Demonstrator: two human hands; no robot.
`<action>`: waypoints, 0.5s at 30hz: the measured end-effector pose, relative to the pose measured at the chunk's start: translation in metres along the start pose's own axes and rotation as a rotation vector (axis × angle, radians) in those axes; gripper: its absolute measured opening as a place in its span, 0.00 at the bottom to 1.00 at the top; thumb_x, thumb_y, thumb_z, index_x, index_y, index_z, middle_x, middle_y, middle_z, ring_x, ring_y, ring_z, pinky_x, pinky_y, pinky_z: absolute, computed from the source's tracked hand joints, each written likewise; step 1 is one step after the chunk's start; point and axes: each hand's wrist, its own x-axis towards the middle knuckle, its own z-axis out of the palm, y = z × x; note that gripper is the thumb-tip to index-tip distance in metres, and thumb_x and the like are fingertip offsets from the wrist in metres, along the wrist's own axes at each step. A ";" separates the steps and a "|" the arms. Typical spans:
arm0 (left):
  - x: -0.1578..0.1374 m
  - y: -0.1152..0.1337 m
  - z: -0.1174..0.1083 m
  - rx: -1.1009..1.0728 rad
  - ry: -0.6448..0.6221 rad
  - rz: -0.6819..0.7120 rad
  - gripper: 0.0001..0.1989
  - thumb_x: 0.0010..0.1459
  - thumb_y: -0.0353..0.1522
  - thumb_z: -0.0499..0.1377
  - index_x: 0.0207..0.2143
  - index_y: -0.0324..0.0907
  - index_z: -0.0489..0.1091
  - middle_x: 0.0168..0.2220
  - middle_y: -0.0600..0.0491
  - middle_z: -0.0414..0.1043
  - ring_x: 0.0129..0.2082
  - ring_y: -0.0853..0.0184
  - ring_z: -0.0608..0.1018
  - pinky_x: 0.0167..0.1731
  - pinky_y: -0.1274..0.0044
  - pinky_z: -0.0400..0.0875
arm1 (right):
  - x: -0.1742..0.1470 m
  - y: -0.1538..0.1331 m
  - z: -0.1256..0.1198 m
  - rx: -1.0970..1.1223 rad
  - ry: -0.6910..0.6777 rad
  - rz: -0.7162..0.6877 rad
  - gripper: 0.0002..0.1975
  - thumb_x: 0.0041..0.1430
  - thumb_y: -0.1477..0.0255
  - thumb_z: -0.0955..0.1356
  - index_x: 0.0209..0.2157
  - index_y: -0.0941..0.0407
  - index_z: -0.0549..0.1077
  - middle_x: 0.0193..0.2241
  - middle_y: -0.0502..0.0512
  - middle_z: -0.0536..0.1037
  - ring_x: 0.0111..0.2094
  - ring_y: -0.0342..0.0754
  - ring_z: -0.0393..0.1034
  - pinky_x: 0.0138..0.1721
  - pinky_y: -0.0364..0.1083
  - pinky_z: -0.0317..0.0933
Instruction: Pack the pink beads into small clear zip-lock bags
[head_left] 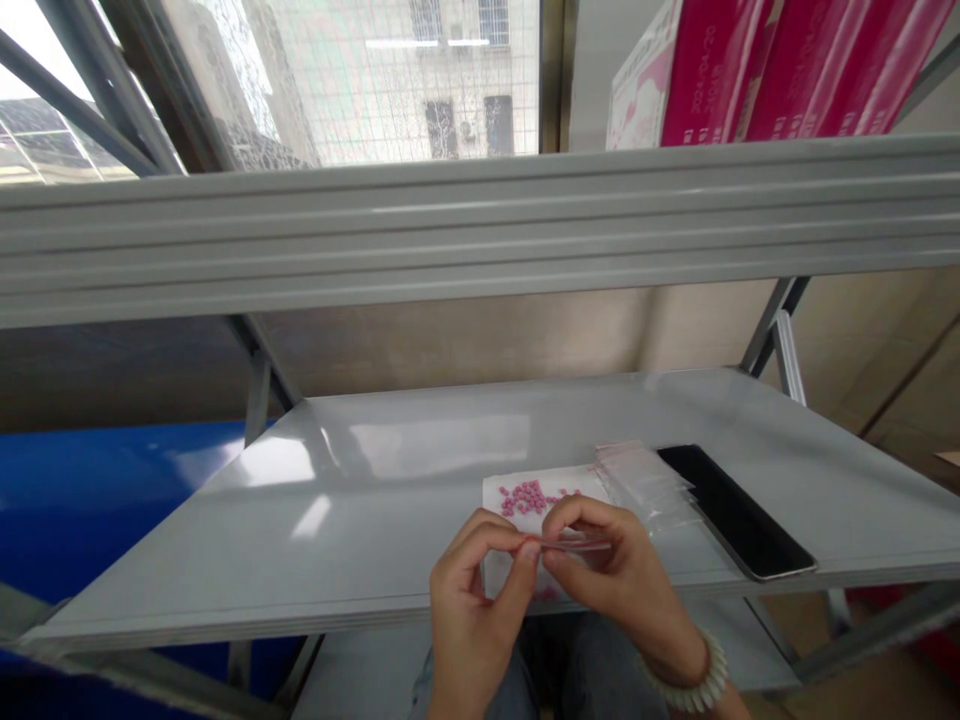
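A small clear zip bag (581, 546) is pinched by its reddish top edge between my two hands, seen nearly edge-on. My left hand (480, 595) grips the left end of that edge with thumb and forefinger. On the other side, my right hand (626, 570), with a pale bead bracelet at the wrist, closes thumb and fingers on the bag. Just beyond my fingers, several small pink pellets (527, 496) lie heaped on a white sheet of paper (492, 492). My hands hide part of the paper. Whether the bag holds anything cannot be made out.
A pile of clear zip bags (645, 487) lies right of the paper, against a black tablet or large phone (739, 515). All rest on a grey shelf (360, 540). An upper shelf beam (480, 235) crosses ahead, with pink boxes (787, 75) above it.
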 end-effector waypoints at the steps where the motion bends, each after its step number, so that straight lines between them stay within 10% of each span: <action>1: 0.000 0.000 0.001 0.003 0.000 0.013 0.07 0.59 0.28 0.62 0.26 0.42 0.74 0.25 0.56 0.70 0.26 0.70 0.73 0.28 0.81 0.68 | 0.000 0.001 0.001 -0.013 0.012 0.002 0.03 0.49 0.75 0.72 0.25 0.56 0.75 0.23 0.50 0.76 0.25 0.44 0.67 0.28 0.42 0.61; 15: 0.000 0.001 0.003 0.030 0.036 0.058 0.07 0.57 0.26 0.63 0.26 0.42 0.74 0.25 0.56 0.70 0.26 0.69 0.72 0.28 0.80 0.68 | 0.001 -0.003 0.001 0.103 0.048 -0.022 0.05 0.50 0.75 0.72 0.23 0.56 0.73 0.22 0.49 0.73 0.25 0.44 0.65 0.28 0.43 0.60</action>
